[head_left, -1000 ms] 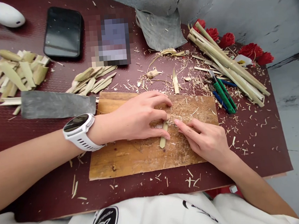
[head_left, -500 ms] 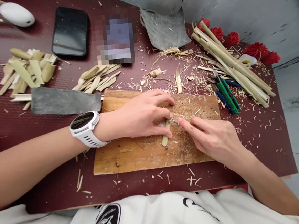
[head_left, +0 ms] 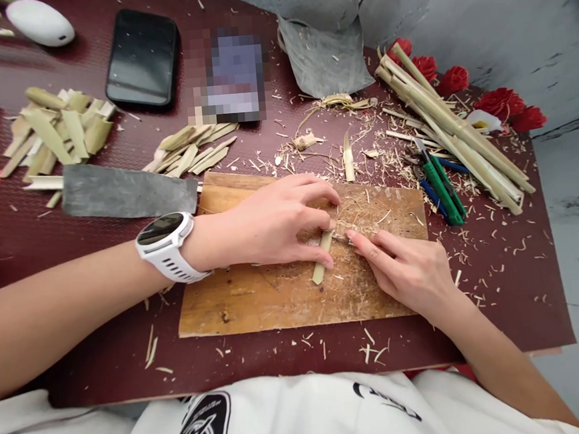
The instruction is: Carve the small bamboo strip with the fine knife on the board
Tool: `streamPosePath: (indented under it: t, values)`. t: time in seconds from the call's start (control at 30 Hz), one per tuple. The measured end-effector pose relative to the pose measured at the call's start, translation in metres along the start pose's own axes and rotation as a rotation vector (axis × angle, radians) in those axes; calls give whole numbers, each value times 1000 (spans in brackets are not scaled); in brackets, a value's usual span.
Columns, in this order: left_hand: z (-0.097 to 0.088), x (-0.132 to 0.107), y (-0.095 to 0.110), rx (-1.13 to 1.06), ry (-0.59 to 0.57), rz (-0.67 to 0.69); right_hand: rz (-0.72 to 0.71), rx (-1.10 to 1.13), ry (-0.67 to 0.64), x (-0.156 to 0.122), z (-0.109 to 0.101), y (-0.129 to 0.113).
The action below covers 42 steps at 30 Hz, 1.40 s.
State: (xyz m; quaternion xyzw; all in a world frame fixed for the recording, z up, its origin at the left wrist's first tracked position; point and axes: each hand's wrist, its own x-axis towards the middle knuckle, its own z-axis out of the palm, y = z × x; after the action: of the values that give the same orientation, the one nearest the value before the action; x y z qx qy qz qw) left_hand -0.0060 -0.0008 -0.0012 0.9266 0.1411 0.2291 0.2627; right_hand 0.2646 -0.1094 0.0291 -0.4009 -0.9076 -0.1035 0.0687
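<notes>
On a scratched wooden board [head_left: 261, 306], my left hand [head_left: 282, 221] presses a short pale-green strip of dried stalk [head_left: 318, 274] down with its thumb and fingertips. My right hand [head_left: 408, 264] is closed around a thin blade [head_left: 340, 238]. Its index finger points along the blade, whose tip lies at the strip's right side. The handle is hidden inside the right hand. Fine shavings [head_left: 370, 222] lie on the board by the fingertips. A white watch [head_left: 169, 246] is on my left wrist.
Beyond the board lie a grey strip [head_left: 127, 191], piles of cut stalk pieces [head_left: 75, 130], a black phone [head_left: 141, 58] and a blurred screen [head_left: 233, 77]. To the right are a green cutter [head_left: 442, 188], long stalks [head_left: 455, 127] and red flowers [head_left: 501, 103] against the wall.
My right hand has shifted very slightly, with the blade still at the strip. My left hand keeps its hold. The whole view has moved a little.
</notes>
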Motion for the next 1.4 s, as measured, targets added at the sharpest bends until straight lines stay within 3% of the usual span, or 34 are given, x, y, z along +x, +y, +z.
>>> streamPosePath:
  t: [0.67,1.4]
  values:
    - [2,-1,-2,2,24,13,19,98,58,6,0,-1]
    - [1,0,-2,18,11,27,-27,6,-107,20,-27,0]
